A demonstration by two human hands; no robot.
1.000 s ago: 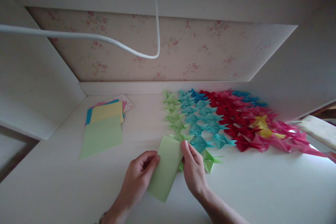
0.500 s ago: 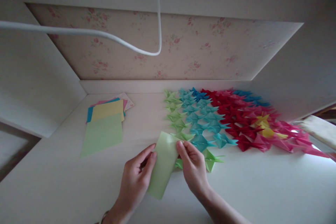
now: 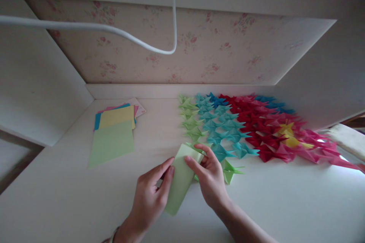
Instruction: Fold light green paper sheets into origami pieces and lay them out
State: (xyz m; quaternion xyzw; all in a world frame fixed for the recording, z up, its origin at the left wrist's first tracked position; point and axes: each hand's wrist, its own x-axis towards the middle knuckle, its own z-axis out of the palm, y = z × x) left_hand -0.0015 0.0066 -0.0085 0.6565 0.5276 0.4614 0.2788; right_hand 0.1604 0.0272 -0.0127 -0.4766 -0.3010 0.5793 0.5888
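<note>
A light green sheet of origami paper (image 3: 180, 182), folded into a long rectangle, is held tilted above the white table. My left hand (image 3: 152, 191) pinches its left long edge between thumb and fingers. At the upper right edge my right hand (image 3: 209, 176) grips it, the thumb lying on the front face and the index finger behind the top corner. Partly hidden behind the right hand is a brighter green folded paper crane (image 3: 228, 171). Rows of pale green cranes (image 3: 194, 133) and turquoise cranes (image 3: 219, 152) stand just beyond the paper.
Red cranes (image 3: 265, 150), pink ones and a few yellow cranes (image 3: 291, 138) spread over the table's right side. Flat origami sheets, the top one green (image 3: 111, 144), are stacked at the left. A white cable (image 3: 114, 29) hangs in front of the floral wall panel (image 3: 159, 45).
My right thumb has slid inward onto the paper's face, and the index finger has stretched up behind its top edge. The paper has shifted slightly right. The view has tilted a little.
</note>
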